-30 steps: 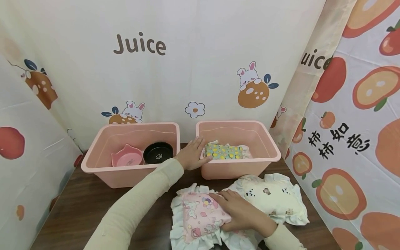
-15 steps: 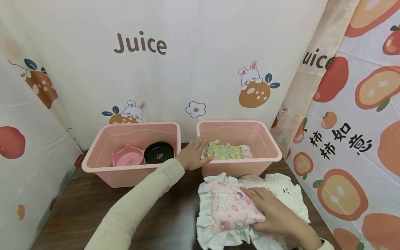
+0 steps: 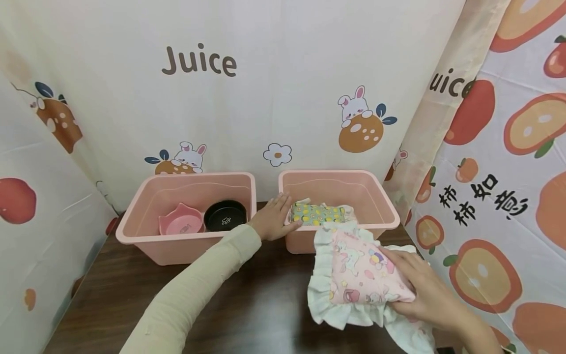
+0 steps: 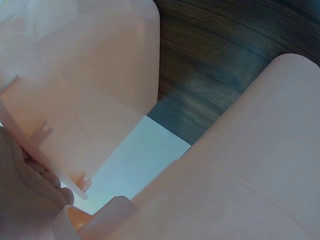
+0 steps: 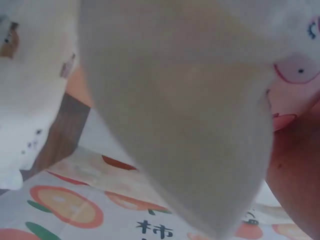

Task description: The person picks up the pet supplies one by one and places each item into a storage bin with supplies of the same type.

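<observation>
My left hand (image 3: 271,219) rests on the near-left rim of the right pink bin (image 3: 305,243), fingers stretched along it. In the left wrist view, the fingers (image 4: 50,179) lie at a bin's edge. My right hand (image 3: 429,290) grips the right side of a small pink ruffled pillow (image 3: 367,270) with cartoon prints, held in front of that bin. Its upper ruffle overlaps the bin's front rim. A white ruffled flap fills much of the right wrist view. A green pillow with lemon prints (image 3: 316,215) lies inside the bin. The cream pillow (image 5: 22,100) is mostly hidden behind the pink one.
The left pink bin (image 3: 177,250) holds a pink cat-eared bowl (image 3: 181,223) and a black bowl (image 3: 224,216) with a paw print. Both bins stand on a dark wooden table (image 3: 247,305), near the printed curtain (image 3: 300,123) behind them.
My right hand has lifted the pink pillow and carried it rightward and up towards the right bin, covering most of the cream pillow. My left hand has stayed on the rim.
</observation>
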Demonstrator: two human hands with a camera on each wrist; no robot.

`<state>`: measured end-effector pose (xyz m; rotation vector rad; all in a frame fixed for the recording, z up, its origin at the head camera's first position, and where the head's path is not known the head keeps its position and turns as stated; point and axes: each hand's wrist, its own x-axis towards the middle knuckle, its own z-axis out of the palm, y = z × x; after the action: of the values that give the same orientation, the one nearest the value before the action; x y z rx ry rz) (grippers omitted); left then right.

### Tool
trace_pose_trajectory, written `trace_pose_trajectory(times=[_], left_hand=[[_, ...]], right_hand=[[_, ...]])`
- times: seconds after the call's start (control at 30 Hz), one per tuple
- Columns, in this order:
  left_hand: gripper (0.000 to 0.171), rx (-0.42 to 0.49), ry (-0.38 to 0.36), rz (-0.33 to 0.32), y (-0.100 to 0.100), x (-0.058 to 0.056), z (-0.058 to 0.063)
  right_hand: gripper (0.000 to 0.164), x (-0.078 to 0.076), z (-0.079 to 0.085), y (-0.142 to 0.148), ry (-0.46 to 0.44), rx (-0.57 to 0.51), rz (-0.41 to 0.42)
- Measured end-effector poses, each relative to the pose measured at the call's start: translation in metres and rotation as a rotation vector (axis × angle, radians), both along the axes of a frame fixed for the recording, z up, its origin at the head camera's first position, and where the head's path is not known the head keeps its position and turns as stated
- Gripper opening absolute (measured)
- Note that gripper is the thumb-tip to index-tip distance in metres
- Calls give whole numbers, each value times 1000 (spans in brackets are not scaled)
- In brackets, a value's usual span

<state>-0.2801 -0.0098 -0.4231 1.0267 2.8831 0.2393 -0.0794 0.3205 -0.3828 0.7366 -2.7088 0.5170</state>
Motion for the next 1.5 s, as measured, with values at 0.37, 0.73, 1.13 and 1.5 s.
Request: trace_pose_trajectory(times=[0.37, 0.73, 1.13, 1.5], left_hand=[[82, 21, 10, -6, 0, 2, 3], [84, 34, 24, -5, 0, 2, 1], [86, 20, 16, -1, -2, -1, 0], [86, 21, 15, -7, 0, 0, 0]], right_hand=[[106, -44, 26, 11, 68, -33, 30], [102, -102, 56, 10, 93, -36, 44], [96, -180, 64, -1, 34, 138, -47], [89, -215, 32, -20, -30, 312, -2]])
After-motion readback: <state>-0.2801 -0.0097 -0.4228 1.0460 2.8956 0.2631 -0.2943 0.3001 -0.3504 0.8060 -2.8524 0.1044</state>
